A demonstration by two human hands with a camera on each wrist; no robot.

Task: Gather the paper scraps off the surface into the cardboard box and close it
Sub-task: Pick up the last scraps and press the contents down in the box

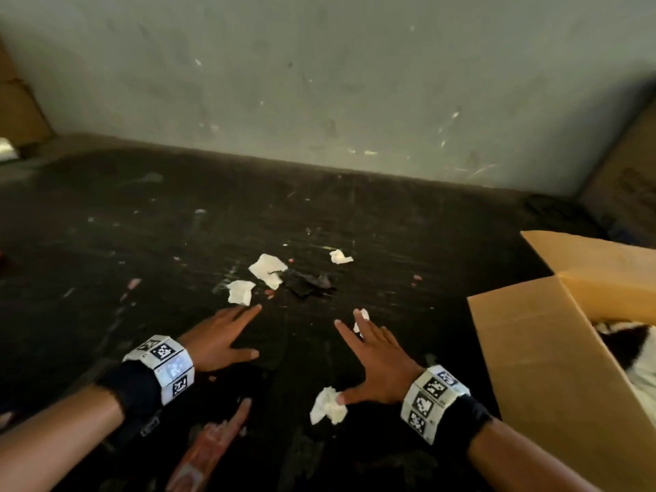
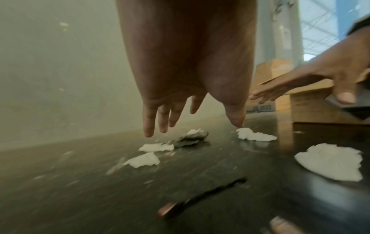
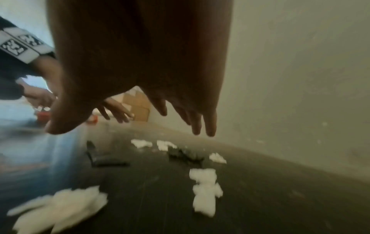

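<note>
Several white paper scraps lie on the dark surface (image 1: 142, 243): one (image 1: 268, 269) at the middle, a smaller one (image 1: 240, 292) just beyond my left fingertips, one (image 1: 340, 257) farther back, one (image 1: 328, 406) by my right thumb, one (image 1: 362, 323) under my right fingers. A crumpled dark scrap (image 1: 310, 282) lies beside the middle one. My left hand (image 1: 222, 337) and right hand (image 1: 372, 353) hover flat with fingers spread, holding nothing. The open cardboard box (image 1: 532, 349) stands at the right, flaps up. In the wrist views the left hand (image 2: 192, 114) and right hand (image 3: 140, 120) hang above the scraps (image 2: 149, 161) (image 3: 206, 190).
A grey wall (image 1: 319, 83) closes the back of the surface. More cardboard (image 1: 624, 172) leans at the far right and another piece (image 1: 17, 111) at the far left. A reddish wrapper (image 1: 209, 445) lies near the front edge. Small crumbs dot the surface.
</note>
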